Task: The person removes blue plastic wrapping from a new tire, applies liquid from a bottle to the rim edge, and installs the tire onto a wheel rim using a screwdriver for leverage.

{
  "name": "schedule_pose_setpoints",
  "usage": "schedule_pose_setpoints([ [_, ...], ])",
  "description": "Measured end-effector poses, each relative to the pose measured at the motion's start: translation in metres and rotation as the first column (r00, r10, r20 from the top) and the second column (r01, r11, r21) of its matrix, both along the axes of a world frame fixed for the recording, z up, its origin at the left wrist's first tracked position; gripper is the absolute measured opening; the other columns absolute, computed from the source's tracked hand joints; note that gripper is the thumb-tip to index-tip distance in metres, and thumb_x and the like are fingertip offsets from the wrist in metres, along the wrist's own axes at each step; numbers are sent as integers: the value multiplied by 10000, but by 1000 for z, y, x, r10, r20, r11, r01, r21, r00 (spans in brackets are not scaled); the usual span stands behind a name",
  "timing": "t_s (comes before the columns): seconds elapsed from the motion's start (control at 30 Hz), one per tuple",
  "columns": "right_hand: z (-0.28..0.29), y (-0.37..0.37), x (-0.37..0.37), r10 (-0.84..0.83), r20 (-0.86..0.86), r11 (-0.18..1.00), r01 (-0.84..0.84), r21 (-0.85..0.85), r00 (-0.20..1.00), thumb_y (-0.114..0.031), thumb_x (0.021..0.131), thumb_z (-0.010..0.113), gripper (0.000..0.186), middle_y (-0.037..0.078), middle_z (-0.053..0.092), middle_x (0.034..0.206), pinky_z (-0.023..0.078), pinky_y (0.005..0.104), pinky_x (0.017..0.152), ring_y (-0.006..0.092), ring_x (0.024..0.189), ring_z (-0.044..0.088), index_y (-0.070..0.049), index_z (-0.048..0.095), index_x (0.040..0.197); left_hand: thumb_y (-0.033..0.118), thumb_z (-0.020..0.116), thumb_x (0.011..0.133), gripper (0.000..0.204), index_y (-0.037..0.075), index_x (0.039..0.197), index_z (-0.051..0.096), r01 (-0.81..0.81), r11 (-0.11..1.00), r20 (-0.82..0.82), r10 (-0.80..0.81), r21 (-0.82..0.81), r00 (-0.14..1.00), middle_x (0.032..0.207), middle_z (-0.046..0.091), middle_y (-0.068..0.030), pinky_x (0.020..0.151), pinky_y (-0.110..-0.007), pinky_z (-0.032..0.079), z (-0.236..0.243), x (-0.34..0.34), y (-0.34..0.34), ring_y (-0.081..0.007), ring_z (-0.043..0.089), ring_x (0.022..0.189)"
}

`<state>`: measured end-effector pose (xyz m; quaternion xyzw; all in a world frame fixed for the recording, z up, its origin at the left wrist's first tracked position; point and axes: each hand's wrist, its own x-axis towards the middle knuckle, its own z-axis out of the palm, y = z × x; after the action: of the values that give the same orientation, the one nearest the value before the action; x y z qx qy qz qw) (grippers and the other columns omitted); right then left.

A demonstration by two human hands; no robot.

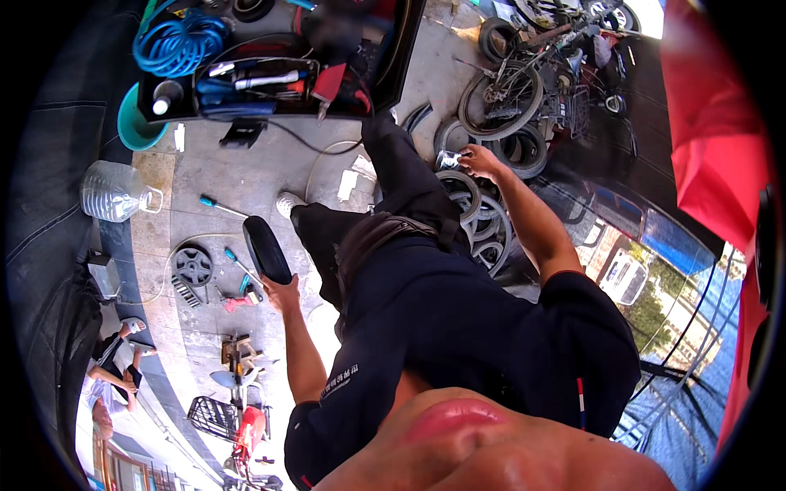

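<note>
At the left, my left hand point(282, 293) is closed around the lower end of a small black tyre point(266, 250), which stands out from it at a tilt above the floor. Off to the right, my right hand point(481, 161) grips a small shiny packet point(449, 159) between thumb and fingers; what it contains cannot be made out. Below that hand are stacked tyres and rims point(490, 225). Close to the tyre on the floor are a blue-handled screwdriver point(231, 256), a spoked black wheel point(193, 266) and a red tool point(237, 304).
A black tool tray point(286, 110) with pens, tools and a blue coiled hose point(184, 42) stands ahead. Left are a teal bucket point(137, 123) and a clear plastic jug point(115, 192). Bicycles point(503, 98) crowd the far right. Another person point(115, 376) sits at the lower left.
</note>
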<state>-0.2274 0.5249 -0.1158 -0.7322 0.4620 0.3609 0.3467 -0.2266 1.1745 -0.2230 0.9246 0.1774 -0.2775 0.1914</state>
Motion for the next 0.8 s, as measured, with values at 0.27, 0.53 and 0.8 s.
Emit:
schedule_pose_setpoints([
  [0.27, -64, -235, 144, 255, 72, 967, -254, -22, 964, -322, 873, 736, 475, 158, 736, 976, 567, 380, 742, 288, 802, 722, -42, 663, 1250, 286, 796, 686, 821, 41, 1364, 402, -268, 914, -130, 319, 305, 939, 1229, 586, -249, 939, -587, 518, 9, -15, -151, -460, 642, 1075],
  [0.53, -20, -380, 366, 591, 156, 791, -530, -306, 791, -465, 872, 703, 551, 199, 723, 1172, 532, 441, 955, 371, 1129, 676, -66, 682, 1251, 349, 840, 668, 884, -51, 1318, 393, -467, 872, -372, 487, 150, 790, 1189, 648, -321, 992, -512, 505, 41, -17, -304, -493, 637, 1132],
  [0.8, -46, -378, 546, 688, 394, 725, -557, -405, 610, -433, 880, 672, 530, 174, 731, 1169, 542, 401, 948, 338, 1096, 692, -77, 684, 1273, 370, 839, 678, 937, -58, 1349, 344, -437, 879, -478, 473, 193, 740, 1189, 633, -334, 1009, -527, 492, 4, 2, -382, -489, 640, 1122],
])
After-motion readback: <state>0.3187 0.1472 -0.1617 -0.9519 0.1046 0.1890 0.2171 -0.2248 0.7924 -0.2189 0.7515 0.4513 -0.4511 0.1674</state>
